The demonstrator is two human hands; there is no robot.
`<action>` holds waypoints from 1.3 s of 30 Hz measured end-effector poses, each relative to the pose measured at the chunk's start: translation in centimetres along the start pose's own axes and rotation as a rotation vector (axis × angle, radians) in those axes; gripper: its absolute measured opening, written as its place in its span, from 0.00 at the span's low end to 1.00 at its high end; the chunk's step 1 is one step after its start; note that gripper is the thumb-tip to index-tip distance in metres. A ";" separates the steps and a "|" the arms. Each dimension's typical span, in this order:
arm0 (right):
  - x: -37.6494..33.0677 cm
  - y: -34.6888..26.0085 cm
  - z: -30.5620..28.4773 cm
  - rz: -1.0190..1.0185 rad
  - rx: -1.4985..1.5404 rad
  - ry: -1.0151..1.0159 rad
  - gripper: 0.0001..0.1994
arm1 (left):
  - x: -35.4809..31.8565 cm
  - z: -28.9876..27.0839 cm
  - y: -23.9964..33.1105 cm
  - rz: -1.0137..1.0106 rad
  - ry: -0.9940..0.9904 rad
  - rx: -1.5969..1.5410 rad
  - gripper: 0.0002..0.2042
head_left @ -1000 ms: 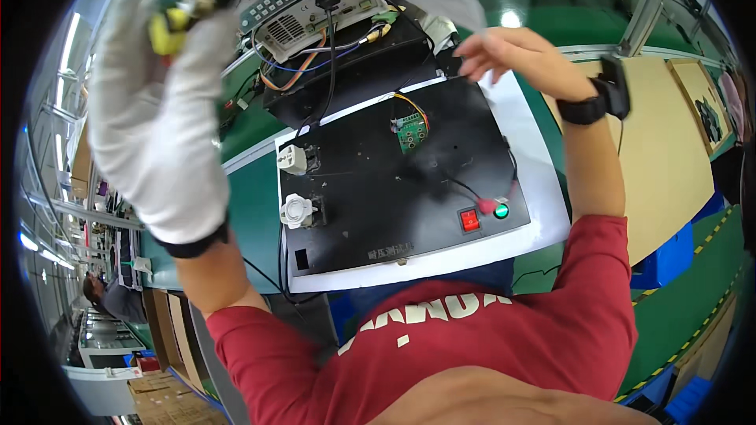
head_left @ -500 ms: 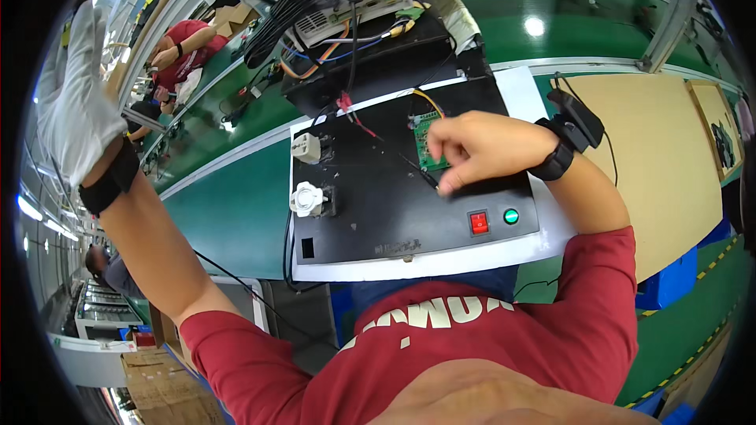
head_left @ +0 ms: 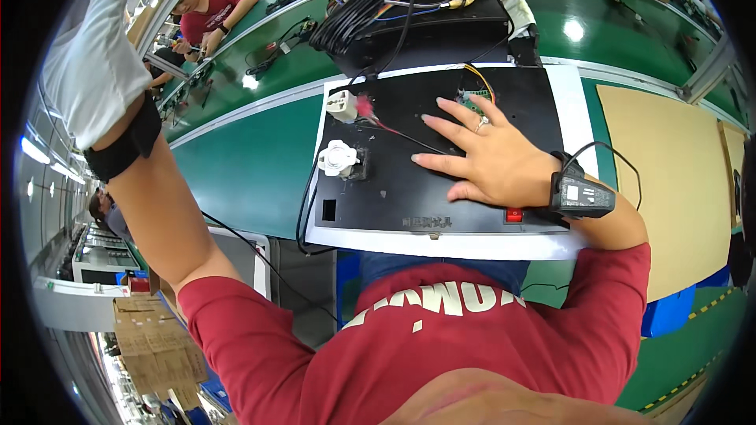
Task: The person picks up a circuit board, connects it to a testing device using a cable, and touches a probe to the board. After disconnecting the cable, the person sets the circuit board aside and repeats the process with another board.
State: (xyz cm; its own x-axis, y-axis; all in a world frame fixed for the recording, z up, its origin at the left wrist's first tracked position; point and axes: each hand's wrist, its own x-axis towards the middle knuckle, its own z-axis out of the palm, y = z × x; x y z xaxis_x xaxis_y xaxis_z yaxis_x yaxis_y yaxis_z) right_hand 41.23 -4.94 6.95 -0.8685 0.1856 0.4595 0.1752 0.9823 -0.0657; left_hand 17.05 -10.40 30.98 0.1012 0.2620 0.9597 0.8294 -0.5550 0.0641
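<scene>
My right hand (head_left: pixel 500 159), bare with a ring, is spread over a black panel box (head_left: pixel 394 197). Its fingers are apart and hold nothing visible. Just beyond the fingertips is a green circuit board (head_left: pixel 476 97), partly hidden by the hand, with yellow wires at its top. My left hand (head_left: pixel 94 79), in a white glove, is raised at the far left, its fingers stretched up to the picture's edge. On the box's left side are a white socket (head_left: pixel 342 106) and a round white socket (head_left: pixel 339 157). A red clip (head_left: pixel 365 106) lies beside the upper one. A red switch (head_left: pixel 513 215) shows below my right hand.
A black cable bundle (head_left: pixel 374 8) hangs in front of an instrument behind the box. White sheeting (head_left: pixel 581 118) lies under the box. A tan board (head_left: pixel 661 189) covers the bench at right, above a blue bin (head_left: pixel 668 313). A co-worker (head_left: pixel 216 8) sits across the benches.
My right hand has gone from loosely curled by the circuit board to spread over the box. The red clip now sits by the upper socket. The view has shifted; my left hand stays raised.
</scene>
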 end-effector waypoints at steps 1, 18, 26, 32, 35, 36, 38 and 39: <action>-0.2 -0.1 0.4 -0.013 0.017 -0.019 0.27 | 0.1 0.0 -0.3 -0.029 0.019 0.000 0.25; -1.6 4.2 -8.8 0.492 -0.312 0.249 0.06 | -3.3 -2.1 -11.7 -0.518 -0.084 0.003 0.29; -2.0 6.2 -7.3 0.545 1.567 0.262 0.13 | -11.0 -2.0 -9.1 -0.837 -0.228 -0.261 0.26; -1.5 6.1 -4.7 0.372 1.410 0.173 0.14 | -19.1 -0.7 -5.2 -1.107 -0.334 -0.607 0.30; -1.9 6.2 -3.9 0.489 1.570 0.209 0.14 | -21.5 -0.2 -4.4 -1.151 -0.314 -0.579 0.31; -1.9 6.3 -3.7 0.511 1.652 0.228 0.14 | -22.0 -0.4 -4.1 -1.163 -0.346 -0.604 0.30; -1.7 6.3 -3.3 0.501 1.638 0.308 0.14 | -22.8 -0.8 -3.9 -1.201 -0.399 -0.656 0.30; -1.6 6.3 -3.1 0.527 1.647 0.310 0.14 | -23.1 -1.0 -3.9 -1.211 -0.418 -0.695 0.30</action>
State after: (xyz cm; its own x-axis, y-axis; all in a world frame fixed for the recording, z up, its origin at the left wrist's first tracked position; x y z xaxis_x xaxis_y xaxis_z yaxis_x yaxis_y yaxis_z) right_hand 45.13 0.89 8.56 -0.7320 0.6449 0.2197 -0.3965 -0.1410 -0.9071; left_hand 10.91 -15.03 8.86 -0.2024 0.9758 0.0827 0.1058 -0.0622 0.9924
